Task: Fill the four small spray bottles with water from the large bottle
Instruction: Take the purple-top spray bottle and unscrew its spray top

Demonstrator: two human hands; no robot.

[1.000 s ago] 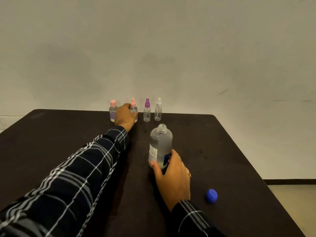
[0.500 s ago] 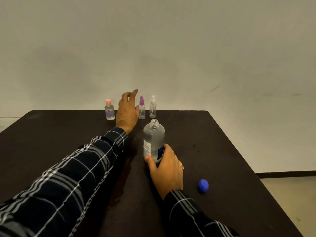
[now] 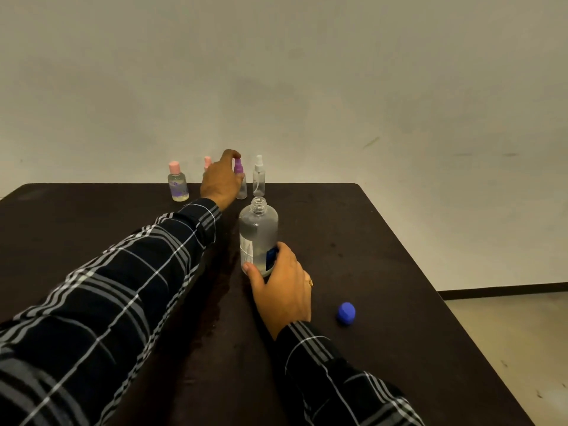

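Observation:
Four small bottles line the far edge of the dark table [image 3: 384, 256]: a squat pink-capped bottle [image 3: 178, 186], a pink-topped spray bottle [image 3: 207, 162] mostly hidden behind my left hand, a purple-topped spray bottle [image 3: 239, 169] and a white-topped spray bottle [image 3: 258, 176]. My left hand [image 3: 219, 181] reaches to the purple-topped one, with its fingers curled round the neck and cap. The large clear bottle [image 3: 258, 232] stands upright and uncapped in the middle, with water inside. My right hand [image 3: 281, 290] grips it low, around the base.
The large bottle's blue cap [image 3: 346, 313] lies loose on the table to the right of my right hand. A plain wall rises just behind the row of small bottles. Past the table's right edge is the floor [image 3: 507, 333].
My left hand left the pink-topped spray bottle, opened, moved right and now curls round the purple-topped one. My right hand has kept hold of the large bottle.

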